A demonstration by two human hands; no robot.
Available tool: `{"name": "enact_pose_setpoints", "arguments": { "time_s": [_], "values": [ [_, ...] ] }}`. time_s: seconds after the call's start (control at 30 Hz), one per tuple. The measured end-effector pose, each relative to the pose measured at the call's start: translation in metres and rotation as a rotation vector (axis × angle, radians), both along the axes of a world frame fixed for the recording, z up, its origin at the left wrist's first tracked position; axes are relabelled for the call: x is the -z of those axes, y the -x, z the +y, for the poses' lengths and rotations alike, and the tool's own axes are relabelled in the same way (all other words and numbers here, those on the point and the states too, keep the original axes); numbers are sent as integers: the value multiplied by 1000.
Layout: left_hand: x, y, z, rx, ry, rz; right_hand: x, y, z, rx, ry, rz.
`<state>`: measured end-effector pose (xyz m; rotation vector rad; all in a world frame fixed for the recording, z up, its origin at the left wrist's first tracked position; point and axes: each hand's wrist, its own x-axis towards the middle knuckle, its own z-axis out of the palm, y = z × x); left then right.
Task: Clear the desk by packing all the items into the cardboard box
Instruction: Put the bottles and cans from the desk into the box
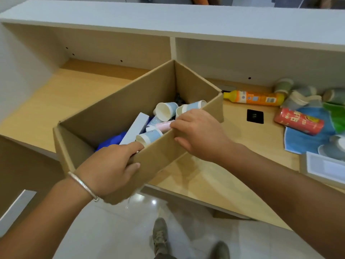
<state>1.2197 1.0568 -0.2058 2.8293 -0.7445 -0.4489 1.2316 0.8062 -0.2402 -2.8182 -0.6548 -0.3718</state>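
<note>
An open cardboard box (115, 107) sits at an angle on the wooden desk (78, 86), its near corner past the desk's front edge. Inside lie several pale blue paper cups (166, 110), a white carton (134, 128), a pink tube (162, 125) and something dark blue (110, 142). My left hand (110, 169) grips the box's near wall, fingers over the rim and thumb outside. My right hand (197, 133) holds the same wall farther right, fingers curled over the rim.
At the desk's right lie an orange bottle (255, 98), a red can (298, 121) on a blue cloth (306, 139), several grey-green cups (283, 86), green packaging (336, 116) and a white tray (326, 168). A black socket (255, 116) is set in the desk. A raised shelf (168, 19) runs behind.
</note>
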Motion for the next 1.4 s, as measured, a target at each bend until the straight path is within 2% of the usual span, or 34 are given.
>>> {"name": "enact_pose_setpoints", "arguments": {
  "time_s": [0.2, 0.5, 0.6, 0.67, 0.73, 0.83, 1.1, 1.27, 1.4],
  "values": [
    [3, 35, -59, -45, 41, 0, 9, 33, -56, 137, -21, -24],
    [4, 65, -138, -199, 58, -99, 25, 82, -174, 362, 41, 166],
    [2, 73, -167, -226, 153, -286, 31, 90, -204, 439, 46, 214],
    [4, 71, -194, -129, 209, -417, 35, 93, -221, 477, 54, 234],
    [13, 64, -226, 11, 258, -467, 37, 93, -234, 508, 58, 262],
    [36, 43, -276, 121, 222, -385, 39, 90, -253, 536, 64, 293],
    [102, -38, -354, 29, 38, -168, 47, 66, -303, 629, 101, 332],
    [129, -81, -382, 27, -28, -159, 63, 47, -332, 696, 113, 375],
    [147, -121, -418, 36, -39, -155, 84, 24, -358, 661, 67, 363]
  ]
}}
